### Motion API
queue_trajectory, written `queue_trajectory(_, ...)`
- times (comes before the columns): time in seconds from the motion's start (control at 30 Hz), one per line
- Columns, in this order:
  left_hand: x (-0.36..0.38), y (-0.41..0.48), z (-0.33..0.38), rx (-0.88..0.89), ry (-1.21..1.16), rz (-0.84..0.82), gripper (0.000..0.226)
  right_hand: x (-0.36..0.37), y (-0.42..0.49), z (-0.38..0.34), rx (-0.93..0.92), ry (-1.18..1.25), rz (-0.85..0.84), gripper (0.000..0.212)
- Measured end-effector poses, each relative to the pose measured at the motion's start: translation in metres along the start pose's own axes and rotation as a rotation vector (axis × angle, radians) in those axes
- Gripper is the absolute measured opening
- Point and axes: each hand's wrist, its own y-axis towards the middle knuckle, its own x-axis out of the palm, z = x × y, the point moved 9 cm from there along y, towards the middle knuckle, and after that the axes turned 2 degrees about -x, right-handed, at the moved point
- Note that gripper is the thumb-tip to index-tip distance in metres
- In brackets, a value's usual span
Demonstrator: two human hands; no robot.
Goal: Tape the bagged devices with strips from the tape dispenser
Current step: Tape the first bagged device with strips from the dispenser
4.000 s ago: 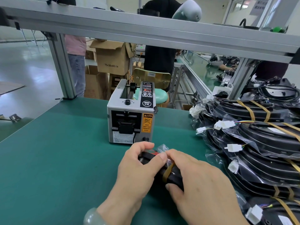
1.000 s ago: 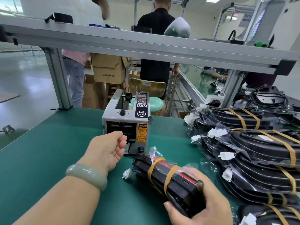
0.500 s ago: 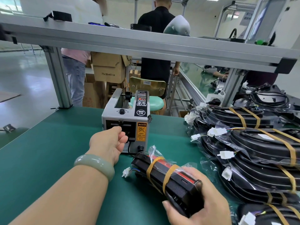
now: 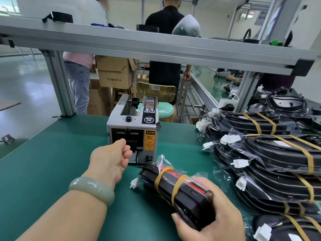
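Observation:
A grey tape dispenser stands mid-table on the green mat. My left hand, with a pale green bangle on the wrist, reaches to the dispenser's front outlet. Its fingers are curled and its thumb is raised; the fingertips are hidden, and no tape strip shows. My right hand grips the near end of a bagged device, black and red in clear plastic. The device lies angled toward the dispenser, with two tan tape bands around it and a white connector at its far end.
A pile of taped bagged devices fills the right side of the table. An aluminium frame rail crosses overhead, with a post at the left. People, cardboard boxes and a stool stand beyond the table.
Four seconds ago both hands pressed tape onto the device. Since then my left hand has gone forward to the dispenser outlet, and over the last second crept closer. My right hand keeps holding the device.

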Motion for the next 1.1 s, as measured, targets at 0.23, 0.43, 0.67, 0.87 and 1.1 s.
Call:
queue_trajectory(0.23,0.015,0.0,0.003,-0.047,-0.052,0.019,0.007,-0.003,0.0,-0.003,-0.012,0.014,0.012,0.071)
queue_trajectory(0.43,0.016,0.001,0.004,-0.051,-0.083,0.095,0.008,-0.001,0.0,-0.001,-0.002,0.009,-0.005,0.067)
queue_trajectory(0.67,0.011,-0.003,0.007,-0.016,-0.056,0.139,0.017,-0.002,0.0,0.003,0.022,0.02,0.009,0.063)
queue_trajectory(0.87,0.016,-0.054,0.003,-0.054,-0.008,-0.202,0.02,-0.005,-0.001,0.005,0.011,-0.032,0.059,0.067)
queue_trajectory(1.1,0.021,-0.134,-0.009,0.252,0.269,-0.493,0.02,-0.01,0.002,0.0,-0.03,-0.113,0.11,0.075)
